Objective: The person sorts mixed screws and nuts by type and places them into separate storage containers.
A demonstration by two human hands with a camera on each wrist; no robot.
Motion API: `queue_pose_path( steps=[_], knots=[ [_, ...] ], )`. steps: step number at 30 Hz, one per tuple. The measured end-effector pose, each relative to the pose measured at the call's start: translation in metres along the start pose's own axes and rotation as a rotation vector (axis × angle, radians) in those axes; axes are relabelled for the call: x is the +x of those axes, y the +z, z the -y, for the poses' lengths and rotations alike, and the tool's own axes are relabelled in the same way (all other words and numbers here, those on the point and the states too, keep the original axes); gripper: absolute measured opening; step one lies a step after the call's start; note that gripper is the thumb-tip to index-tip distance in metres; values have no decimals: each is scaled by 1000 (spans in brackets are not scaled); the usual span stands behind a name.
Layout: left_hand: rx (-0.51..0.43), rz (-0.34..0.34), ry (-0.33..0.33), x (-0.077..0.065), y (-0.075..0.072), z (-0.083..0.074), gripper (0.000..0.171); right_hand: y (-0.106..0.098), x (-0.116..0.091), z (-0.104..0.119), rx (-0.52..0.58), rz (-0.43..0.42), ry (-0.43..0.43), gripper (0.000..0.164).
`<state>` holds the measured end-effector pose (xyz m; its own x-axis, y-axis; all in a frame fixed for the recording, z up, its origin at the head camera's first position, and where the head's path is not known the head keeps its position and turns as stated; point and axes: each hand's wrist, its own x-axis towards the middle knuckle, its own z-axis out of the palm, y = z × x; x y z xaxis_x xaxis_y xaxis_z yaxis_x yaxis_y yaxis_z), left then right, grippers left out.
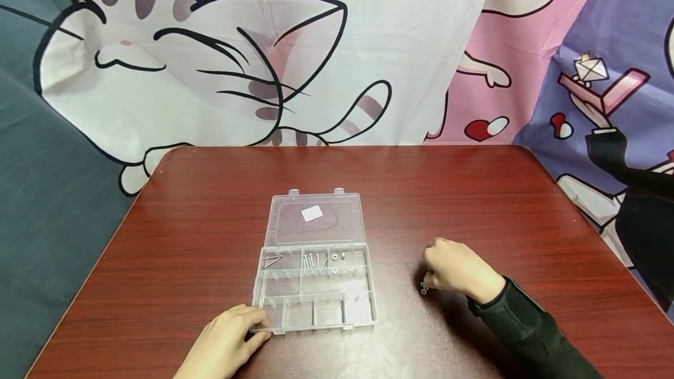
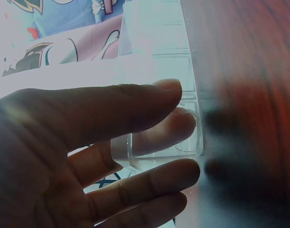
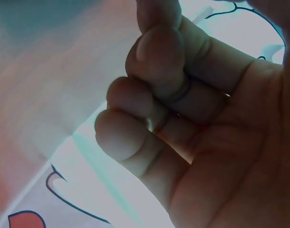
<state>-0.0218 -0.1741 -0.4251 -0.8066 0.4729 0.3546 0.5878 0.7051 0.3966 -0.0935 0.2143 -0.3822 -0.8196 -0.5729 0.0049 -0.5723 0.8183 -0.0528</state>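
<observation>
A clear plastic compartment box (image 1: 329,295) lies on the table with its lid (image 1: 316,230) swung back. Long screws (image 1: 310,261) stand out in its back middle compartment; a few lie at back left. Small ring-like pieces (image 1: 334,257) are at back right. My left hand (image 1: 223,338) pinches the box's front left corner, the thumb at the outer side and a finger showing through the clear wall. To the right of the box, my right hand (image 1: 458,268) hovers low with curled fingers, beside small metal nuts (image 1: 423,288). Its thumb and index tips are hidden, so any grip on a nut is unclear.
The brown wooden table (image 1: 210,192) extends around the box on all sides. A white label (image 1: 312,213) is on the lid. Behind the table hangs a cloth (image 1: 421,34) printed with cartoon figures. Several front compartments show no loose parts.
</observation>
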Motion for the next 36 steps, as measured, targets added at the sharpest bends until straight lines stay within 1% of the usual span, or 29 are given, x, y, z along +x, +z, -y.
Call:
queue_pose_path(
  steps=[5,12,16,20,31,36],
  knots=[
    [4,10,-2,0,0,1,35,-5,10,-2,-13,8,-5,28],
    [1,13,4,0,0,2,34,-10,25,-1,-25,-20,-32,27],
    [1,7,8,0,0,2,35,-14,35,3,-28,-40,-60,26],
    [8,1,4,0,0,1,36,-19,45,6,-30,-54,-64,26],
    [-4,11,7,0,0,2,34,-29,68,15,-28,-63,-98,25],
    [4,-4,9,0,1,1,34,-34,80,22,-17,-93,-135,27]
  ],
)
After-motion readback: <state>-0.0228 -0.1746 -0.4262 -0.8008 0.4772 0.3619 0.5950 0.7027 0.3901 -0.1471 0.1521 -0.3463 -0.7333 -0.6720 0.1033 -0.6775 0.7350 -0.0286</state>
